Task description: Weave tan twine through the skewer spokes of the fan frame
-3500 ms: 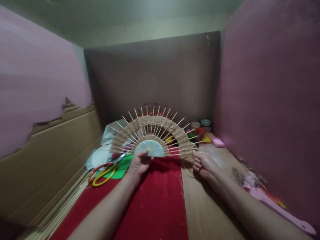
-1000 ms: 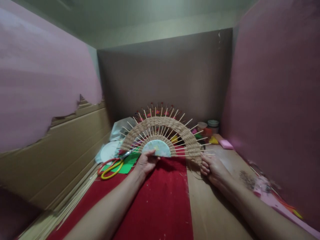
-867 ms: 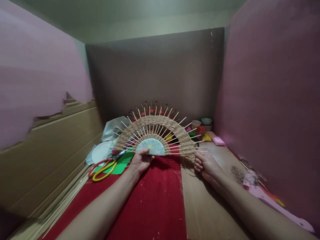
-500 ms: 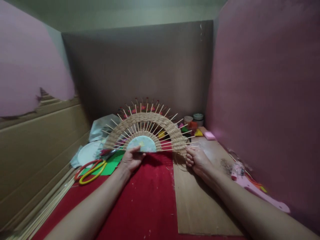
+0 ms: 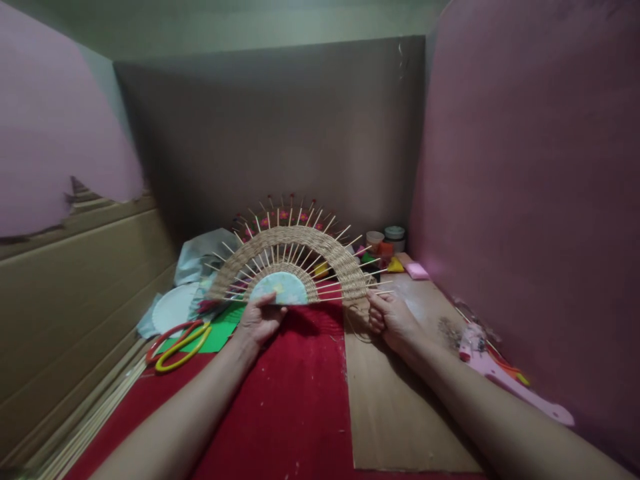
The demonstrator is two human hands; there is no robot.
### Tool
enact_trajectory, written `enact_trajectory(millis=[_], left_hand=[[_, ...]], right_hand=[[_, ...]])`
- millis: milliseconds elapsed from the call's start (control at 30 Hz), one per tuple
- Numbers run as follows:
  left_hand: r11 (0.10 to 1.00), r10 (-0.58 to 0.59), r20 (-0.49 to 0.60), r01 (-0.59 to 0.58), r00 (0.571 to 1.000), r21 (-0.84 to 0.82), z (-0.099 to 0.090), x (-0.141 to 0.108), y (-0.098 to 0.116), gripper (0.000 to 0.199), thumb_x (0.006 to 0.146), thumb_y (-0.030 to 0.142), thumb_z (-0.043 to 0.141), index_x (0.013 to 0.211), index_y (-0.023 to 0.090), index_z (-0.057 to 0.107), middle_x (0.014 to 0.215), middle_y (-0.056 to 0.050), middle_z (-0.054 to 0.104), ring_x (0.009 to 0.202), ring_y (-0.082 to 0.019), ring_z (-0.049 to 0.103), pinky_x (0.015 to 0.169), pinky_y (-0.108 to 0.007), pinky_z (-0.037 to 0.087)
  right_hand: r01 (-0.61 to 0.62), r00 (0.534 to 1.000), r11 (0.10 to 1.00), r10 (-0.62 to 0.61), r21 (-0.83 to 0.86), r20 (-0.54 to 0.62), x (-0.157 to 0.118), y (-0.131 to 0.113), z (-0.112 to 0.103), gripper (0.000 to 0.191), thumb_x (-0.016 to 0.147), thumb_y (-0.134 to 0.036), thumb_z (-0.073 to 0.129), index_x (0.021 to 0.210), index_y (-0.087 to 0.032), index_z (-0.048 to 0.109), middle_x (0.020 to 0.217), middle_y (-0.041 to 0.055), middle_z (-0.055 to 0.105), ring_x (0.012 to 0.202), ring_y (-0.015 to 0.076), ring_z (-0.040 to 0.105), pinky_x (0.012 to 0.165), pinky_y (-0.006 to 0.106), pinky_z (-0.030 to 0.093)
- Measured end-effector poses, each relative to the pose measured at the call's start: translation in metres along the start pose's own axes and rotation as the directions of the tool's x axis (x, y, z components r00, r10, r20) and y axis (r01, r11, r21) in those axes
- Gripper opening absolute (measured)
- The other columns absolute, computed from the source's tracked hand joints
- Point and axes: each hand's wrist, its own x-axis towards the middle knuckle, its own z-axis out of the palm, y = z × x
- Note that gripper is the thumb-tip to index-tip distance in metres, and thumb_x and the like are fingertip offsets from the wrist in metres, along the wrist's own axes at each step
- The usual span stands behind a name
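A half-round woven fan (image 5: pixel 296 236) stands upright above the work surface, with thin sticks radiating past its woven band. At its base is a pale blue half-disc (image 5: pixel 279 288) with a yellowish patch. My left hand (image 5: pixel 261 321) grips this base, thumb in front and fingers behind. The fan's lower right corner is pinched by my right hand (image 5: pixel 393 318), at the end of the woven band; the exact finger contact is hard to make out. Below that hand a thin loop of cord (image 5: pixel 358 328) hangs over the board.
Red cloth (image 5: pixel 285 400) and a wooden board (image 5: pixel 395 407) cover the surface. Scissors with red and yellow handles (image 5: pixel 183 347) lie at left on green sheet (image 5: pixel 220 333). A pink glue gun (image 5: pixel 520 387) lies at right. Tubs (image 5: pixel 395 235) and a flower-decorated piece (image 5: pixel 284 215) stand behind.
The whole view has shifted slightly, with the fan and both hands appearing a little further left. Both hands keep the same hold on the fan.
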Motion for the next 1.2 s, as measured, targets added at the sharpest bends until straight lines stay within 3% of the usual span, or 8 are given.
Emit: enact_trajectory(millis=[200,367,533,700,867,967,1067,1200], left_hand=[[1.0,0.002,0.017,-0.002,1.0,-0.008,-0.001,0.0,0.001,0.03,0.072,-0.002,0.049,0.093,0.015,0.06,0.077,-0.005,0.069,0.065,-0.019,0.066,0.042,-0.023,0.05],[0.999,0.005,0.011,-0.004,1.0,-0.048,-0.003,0.0,0.0,0.034,0.073,-0.003,0.046,0.099,0.016,0.06,0.076,-0.005,0.069,0.068,-0.02,0.066,0.048,-0.025,0.053],[0.992,0.046,-0.002,-0.045,0.999,-0.117,0.004,-0.007,-0.001,0.038,0.074,-0.004,0.042,0.102,0.015,0.059,0.079,-0.006,0.069,0.076,-0.021,0.066,0.066,-0.034,0.056],[0.99,0.067,-0.021,-0.069,0.998,-0.124,0.016,-0.021,-0.004,0.03,0.078,0.003,0.044,0.099,0.016,0.06,0.08,-0.006,0.069,0.077,-0.021,0.066,0.07,-0.037,0.054],[0.989,-0.145,0.115,0.147,0.983,-0.011,0.036,-0.056,-0.037,0.01,0.08,0.016,0.053,0.085,0.014,0.061,0.079,-0.009,0.067,0.075,-0.022,0.063,0.065,-0.035,0.051],[0.965,-0.254,0.237,0.231,0.938,0.121,0.053,-0.076,-0.065,0.019,0.078,0.023,0.059,0.093,0.013,0.062,0.09,-0.011,0.066,0.079,-0.02,0.062,0.06,-0.028,0.048],[0.948,-0.294,0.203,0.258,0.934,0.187,0.072,-0.082,-0.085,0.027,0.074,0.034,0.063,0.087,0.009,0.064,0.077,-0.01,0.066,0.07,-0.018,0.061,0.055,-0.025,0.045],[0.954,-0.216,0.12,0.184,0.969,0.235,0.092,-0.078,-0.096,0.021,0.069,0.031,0.069,0.07,0.011,0.062,0.05,-0.001,0.056,0.044,-0.009,0.048,0.041,-0.019,0.034]], right_hand=[[0.142,0.988,0.974,-0.149,-0.179,-0.028,-0.006,-0.009,0.006,0.035,0.066,-0.042,0.068,0.057,-0.019,0.043,0.037,-0.0101,0.032,0.032,0.0037,0.023,0.033,0.019,0.018],[0.22,0.962,0.904,-0.264,-0.367,-0.072,-0.013,-0.017,0.01,0.033,0.066,-0.042,0.067,0.054,-0.016,0.05,0.049,-0.0039,0.045,0.04,0.0057,0.037,0.036,0.02,0.025],[0.161,0.977,0.949,-0.192,-0.27,-0.092,-0.012,-0.014,0.011,0.028,0.065,-0.041,0.068,0.071,-0.015,0.059,0.055,-0.0013,0.055,0.045,0.0092,0.047,0.042,0.021,0.035],[0.214,0.976,0.963,-0.216,-0.165,0.011,-0.01,-0.01,0.013,0.027,0.067,-0.039,0.067,0.06,-0.015,0.057,0.049,-0.0013,0.054,0.041,0.0071,0.044,0.042,0.021,0.035],[0.105,0.994,0.99,-0.101,-0.093,0.046,-0.019,-0.004,0.021,0.03,0.065,-0.038,0.069,0.058,-0.014,0.052,0.044,-0.0051,0.046,0.034,0.0026,0.028,0.034,0.019,0.015],[0.083,0.994,0.989,-0.074,-0.121,0.076,-0.029,-0.001,0.028,0.031,0.068,-0.037,0.067,0.054,-0.014,0.05,0.043,-0.0052,0.044,0.035,0.0024,0.026,0.035,0.019,0.015],[0.06,0.993,0.988,-0.045,-0.141,0.111,-0.038,-0.002,0.034,0.031,0.07,-0.037,0.063,0.053,-0.015,0.05,0.044,-0.0048,0.043,0.036,0.0044,0.032,0.036,0.019,0.023],[0.086,0.99,0.978,-0.063,-0.189,0.127,-0.042,-0.007,0.036,0.034,0.073,-0.039,0.059,0.05,-0.015,0.049,0.045,-0.0036,0.045,0.038,0.0053,0.036,0.037,0.02,0.024]])
